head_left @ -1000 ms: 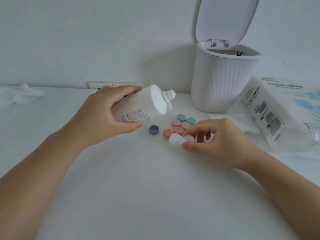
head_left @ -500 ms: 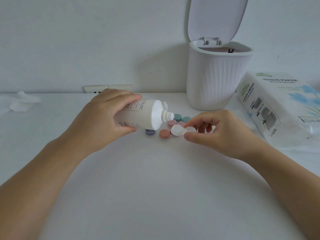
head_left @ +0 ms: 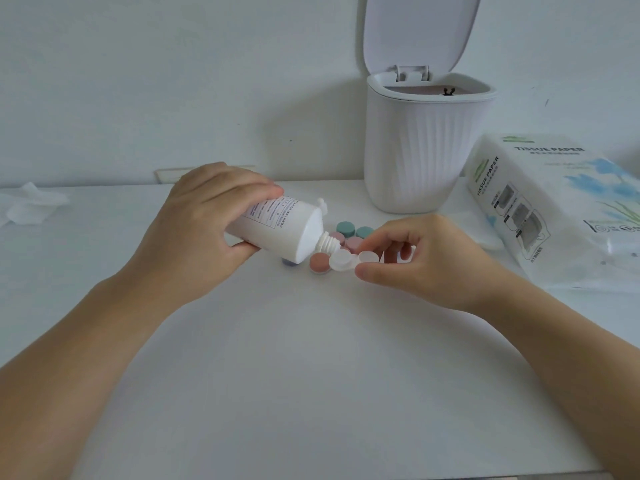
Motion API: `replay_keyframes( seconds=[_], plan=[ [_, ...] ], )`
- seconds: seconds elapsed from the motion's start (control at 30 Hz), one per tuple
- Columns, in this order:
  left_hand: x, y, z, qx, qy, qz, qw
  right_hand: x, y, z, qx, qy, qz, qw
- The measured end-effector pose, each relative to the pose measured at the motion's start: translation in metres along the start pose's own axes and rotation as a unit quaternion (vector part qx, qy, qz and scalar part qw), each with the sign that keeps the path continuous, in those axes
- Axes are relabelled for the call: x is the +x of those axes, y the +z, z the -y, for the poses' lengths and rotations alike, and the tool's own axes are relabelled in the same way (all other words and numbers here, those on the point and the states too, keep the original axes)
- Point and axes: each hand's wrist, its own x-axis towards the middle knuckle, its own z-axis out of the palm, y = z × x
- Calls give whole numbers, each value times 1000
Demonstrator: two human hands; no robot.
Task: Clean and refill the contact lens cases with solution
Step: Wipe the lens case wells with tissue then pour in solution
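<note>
My left hand (head_left: 204, 223) grips a white solution bottle (head_left: 284, 230), tilted with its open nozzle pointing down to the right. The nozzle tip hangs just above the left well of a white lens case (head_left: 349, 261), which my right hand (head_left: 422, 258) pinches at its right end, a little above the table. Behind the case lie several coloured caps: a salmon one (head_left: 319, 263), pink ones (head_left: 354, 242) and teal ones (head_left: 346, 228). A purple cap (head_left: 289, 262) peeks out under the bottle.
A white ribbed bin (head_left: 426, 157) with its lid up stands at the back right. A tissue paper pack (head_left: 561, 209) lies at the right. A crumpled tissue (head_left: 29, 202) lies at the far left. A wall socket strip sits behind my left hand.
My left hand has tipped the bottle from nozzle-up to nozzle-down and brought it right, over the case. My right hand has kept hold of the white case.
</note>
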Motion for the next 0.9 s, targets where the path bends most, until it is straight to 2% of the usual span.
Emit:
replay_keyframes(
  seconds=[0.9],
  plan=[
    [2, 2, -1, 12, 16, -18, 1000, -1, 0, 1, -5, -9, 2, 1000]
  ],
)
